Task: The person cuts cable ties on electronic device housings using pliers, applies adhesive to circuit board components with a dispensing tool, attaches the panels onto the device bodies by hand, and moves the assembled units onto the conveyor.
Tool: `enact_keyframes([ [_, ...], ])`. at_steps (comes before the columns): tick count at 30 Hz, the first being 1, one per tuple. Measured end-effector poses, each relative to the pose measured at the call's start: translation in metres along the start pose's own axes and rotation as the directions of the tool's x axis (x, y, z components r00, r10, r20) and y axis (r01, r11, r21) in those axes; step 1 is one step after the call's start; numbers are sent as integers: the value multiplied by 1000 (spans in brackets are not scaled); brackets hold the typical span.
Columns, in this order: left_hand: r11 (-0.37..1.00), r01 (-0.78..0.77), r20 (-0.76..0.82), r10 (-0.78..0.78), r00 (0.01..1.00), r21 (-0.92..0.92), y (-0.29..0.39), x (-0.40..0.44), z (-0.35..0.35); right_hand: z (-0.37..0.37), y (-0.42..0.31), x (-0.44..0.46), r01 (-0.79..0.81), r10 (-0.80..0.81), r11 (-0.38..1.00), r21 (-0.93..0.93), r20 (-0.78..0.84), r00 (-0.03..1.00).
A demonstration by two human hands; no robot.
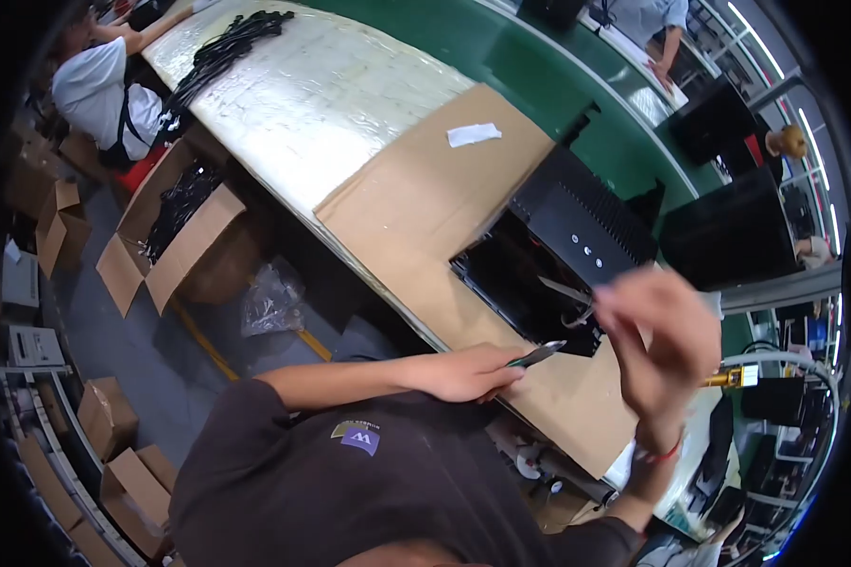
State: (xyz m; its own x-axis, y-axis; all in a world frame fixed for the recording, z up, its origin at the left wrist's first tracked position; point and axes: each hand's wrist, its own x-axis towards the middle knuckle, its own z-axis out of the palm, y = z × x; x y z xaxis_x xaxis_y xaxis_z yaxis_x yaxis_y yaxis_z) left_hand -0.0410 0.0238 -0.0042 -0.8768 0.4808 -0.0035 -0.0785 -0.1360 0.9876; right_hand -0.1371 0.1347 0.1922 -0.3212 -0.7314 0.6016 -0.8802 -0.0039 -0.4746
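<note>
My left hand [471, 372] is closed around a small pair of cutters [542, 353], whose metal jaws point right and whose handle shows a bit of green. Raised in front of a black electronic unit [577, 222], my right hand [664, 335] is slightly blurred, its fingers pinched together. A thin greyish cable [565, 289] runs from these fingertips toward the unit's dark opening. The unit is a black housing with ridged fins and round connectors, lying on a brown cardboard sheet [416, 198]. My fingers hide part of its near corner.
A white scrap [474, 134] lies on the cardboard. Black cables [227, 52] are heaped on the film-covered table [303, 104]. An open carton [194, 236] of cables and a plastic bag [274, 299] stand left. Co-workers are at the far left and top right; a green conveyor [416, 42] runs behind.
</note>
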Motion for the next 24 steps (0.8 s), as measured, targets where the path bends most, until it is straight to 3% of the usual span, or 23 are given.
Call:
enact_keyframes([
  [1, 997, 80, -18, -80, 997, -13, 0, -11, 0, 6, 7, 29, 2, -9, 998, 56, 124, 992],
  [2, 997, 70, -22, -70, 997, -12, -6, -21, 1, 19, 23, 52, 9, -24, 996, 84, 178, 984],
  [3, 998, 41, -63, -44, 997, -40, -17, -31, 2, 36, 35, 74, -88, 67, 993, 83, 222, 973],
  [4, 998, 13, -103, -20, 994, -68, -25, -40, 4, 53, 47, 97, -104, 100, 995, 1, 257, 961],
  [7, 998, 30, -156, -38, 987, -49, -18, -70, 0, 119, 104, 148, -146, 138, 989, 2, 321, 937],
  [9, 998, 29, -187, -39, 982, -54, -16, -90, -1, 157, 133, 173, -85, 85, 996, -14, 326, 942],
  [14, 986, 35, -428, -103, 898, -165, -18, -134, -16, 226, 164, 219, -61, 123, 985, -162, 411, 903],
  [15, 975, 15, -463, -120, 878, -223, -19, -140, -20, 226, 162, 220, 12, 136, 954, -298, 472, 871],
  [16, 977, 19, -465, -118, 877, -213, -19, -142, -27, 222, 162, 224, 14, 131, 955, -296, 464, 876],
  [18, 928, -52, -552, -173, 816, -368, -18, -142, -36, 199, 152, 226, 46, 285, 842, -538, 515, 808],
  [20, 921, -91, -538, -140, 831, -379, -6, -138, -56, 149, 149, 212, 217, 74, 829, -516, 485, 871],
  [22, 913, -114, -539, -126, 833, -391, 1, -125, -79, 99, 160, 189, 267, 77, 722, -638, 457, 886],
  [24, 959, -114, -574, -58, 817, -259, -9, -104, -103, 49, 154, 149, 150, 219, 701, -697, 411, 885],
])
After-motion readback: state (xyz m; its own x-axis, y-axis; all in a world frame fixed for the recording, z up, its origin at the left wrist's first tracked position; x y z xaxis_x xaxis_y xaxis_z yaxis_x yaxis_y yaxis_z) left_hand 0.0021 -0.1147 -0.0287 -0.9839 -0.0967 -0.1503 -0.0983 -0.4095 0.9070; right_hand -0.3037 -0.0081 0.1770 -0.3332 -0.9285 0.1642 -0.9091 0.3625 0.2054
